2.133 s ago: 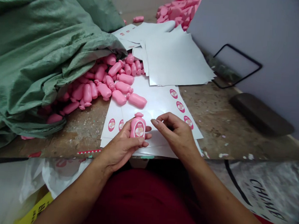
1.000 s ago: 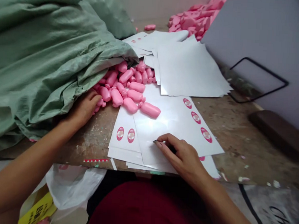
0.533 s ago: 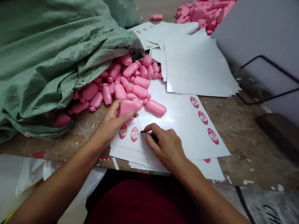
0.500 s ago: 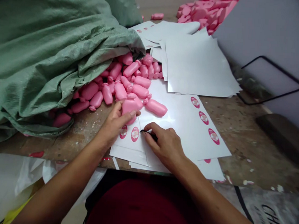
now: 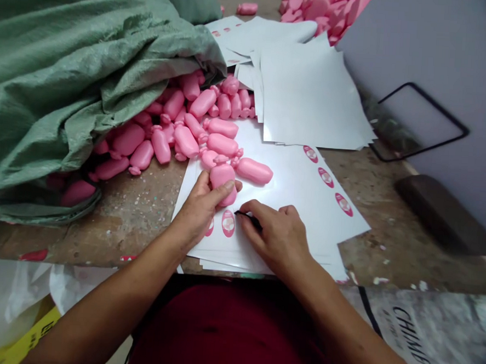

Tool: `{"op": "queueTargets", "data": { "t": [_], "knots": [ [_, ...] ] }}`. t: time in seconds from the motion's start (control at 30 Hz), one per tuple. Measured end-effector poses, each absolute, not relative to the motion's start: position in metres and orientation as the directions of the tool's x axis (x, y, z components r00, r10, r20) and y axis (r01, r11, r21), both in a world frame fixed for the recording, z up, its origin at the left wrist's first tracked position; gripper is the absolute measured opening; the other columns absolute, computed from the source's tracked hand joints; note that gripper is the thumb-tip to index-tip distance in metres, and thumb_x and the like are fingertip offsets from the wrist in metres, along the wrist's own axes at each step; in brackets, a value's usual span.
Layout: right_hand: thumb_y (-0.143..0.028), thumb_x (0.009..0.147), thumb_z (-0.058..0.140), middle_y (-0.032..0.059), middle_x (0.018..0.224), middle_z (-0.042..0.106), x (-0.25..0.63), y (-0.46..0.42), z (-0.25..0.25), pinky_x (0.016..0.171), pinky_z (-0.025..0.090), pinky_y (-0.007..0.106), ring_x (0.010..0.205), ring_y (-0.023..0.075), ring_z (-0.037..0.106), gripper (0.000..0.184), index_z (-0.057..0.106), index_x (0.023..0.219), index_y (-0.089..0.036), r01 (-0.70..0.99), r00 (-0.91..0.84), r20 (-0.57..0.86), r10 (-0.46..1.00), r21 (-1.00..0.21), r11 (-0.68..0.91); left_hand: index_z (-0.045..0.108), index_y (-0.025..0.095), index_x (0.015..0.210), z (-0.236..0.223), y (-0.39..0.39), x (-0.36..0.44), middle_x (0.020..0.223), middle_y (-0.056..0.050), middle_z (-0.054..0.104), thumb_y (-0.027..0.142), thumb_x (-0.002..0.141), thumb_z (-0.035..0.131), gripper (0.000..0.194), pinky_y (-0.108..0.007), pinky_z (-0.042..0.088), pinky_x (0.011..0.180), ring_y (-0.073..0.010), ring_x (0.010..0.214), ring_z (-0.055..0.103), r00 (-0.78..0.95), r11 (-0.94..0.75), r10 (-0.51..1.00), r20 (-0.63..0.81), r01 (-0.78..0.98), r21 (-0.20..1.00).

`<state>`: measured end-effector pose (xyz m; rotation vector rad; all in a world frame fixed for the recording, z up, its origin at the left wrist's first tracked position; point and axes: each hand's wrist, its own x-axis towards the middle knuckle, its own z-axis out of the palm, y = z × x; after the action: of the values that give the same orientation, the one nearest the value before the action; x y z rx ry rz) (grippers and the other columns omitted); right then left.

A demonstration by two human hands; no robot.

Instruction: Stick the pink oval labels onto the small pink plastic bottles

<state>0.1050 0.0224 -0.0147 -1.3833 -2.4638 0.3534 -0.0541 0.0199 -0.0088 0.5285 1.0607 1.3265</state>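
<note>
My left hand (image 5: 199, 211) is closed around a small pink plastic bottle (image 5: 222, 179) and rests on white sticker sheets (image 5: 292, 190) at the table's near edge. My right hand (image 5: 278, 240) pinches a thin dark tool (image 5: 249, 218) whose tip sits beside an oval pink sticker (image 5: 228, 223) on the lower sheet. Three more oval stickers (image 5: 326, 177) run along the top sheet's right side. A heap of pink bottles (image 5: 189, 126) spills from a green woven sack (image 5: 69, 67) just beyond my left hand.
A stack of blank white sheets (image 5: 310, 93) lies further back. More pink bottles (image 5: 319, 5) are piled at the far edge. A grey wall with a black wire frame (image 5: 419, 124) and a dark block (image 5: 442, 213) stand at the right. White bags (image 5: 30, 295) hang below the table.
My left hand reached into the heap by the sack, took a pink bottle and brought it back onto the sheets. My right hand moved left with the tool to the oval stickers.
</note>
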Motion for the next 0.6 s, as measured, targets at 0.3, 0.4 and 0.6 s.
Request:
{"op": "queueTargets", "data": {
  "t": [0.3, 0.4, 0.6],
  "knots": [
    [-0.025, 0.094, 0.053, 0.0005, 0.072, 0.075, 0.0985, 0.0170, -0.0210, 0.068, 0.024, 0.032, 0.050, 0.0143, 0.041, 0.017, 0.067, 0.086, -0.019, 0.796, -0.471, 0.245, 0.847, -0.295, 0.528, 0.057, 0.015, 0.096, -0.0091, 0.0239, -0.0581, 0.089, -0.004, 0.069, 0.018, 0.086, 0.065, 0.013, -0.033, 0.048, 0.093, -0.0148, 0.088, 0.066, -0.074, 0.291, 0.907, -0.415, -0.603, 0.743],
    [-0.026, 0.094, 0.053, 0.0000, 0.071, 0.074, 0.0982, 0.0217, -0.0190, 0.068, 0.026, 0.031, 0.051, 0.0142, 0.045, 0.017, 0.067, 0.086, -0.020, 0.781, -0.461, 0.185, 0.868, -0.379, 0.496, 0.058, 0.015, 0.097, -0.0073, 0.0247, -0.0578, 0.087, -0.005, 0.070, 0.019, 0.089, 0.063, 0.010, -0.035, 0.049, 0.094, -0.0157, 0.087, 0.068, -0.061, 0.298, 0.904, -0.424, -0.621, 0.725],
    [-0.026, 0.091, 0.054, -0.0012, 0.068, 0.072, 0.1051, 0.0238, -0.0150, 0.067, 0.025, 0.031, 0.050, 0.0136, 0.045, 0.015, 0.067, 0.087, -0.020, 0.763, -0.473, 0.173, 0.864, -0.410, 0.500, 0.058, 0.015, 0.096, -0.0040, 0.0274, -0.0568, 0.084, -0.004, 0.071, 0.015, 0.093, 0.057, 0.003, -0.035, 0.051, 0.095, -0.0143, 0.085, 0.070, -0.084, 0.305, 0.875, -0.478, -0.670, 0.676]
  ]
}}
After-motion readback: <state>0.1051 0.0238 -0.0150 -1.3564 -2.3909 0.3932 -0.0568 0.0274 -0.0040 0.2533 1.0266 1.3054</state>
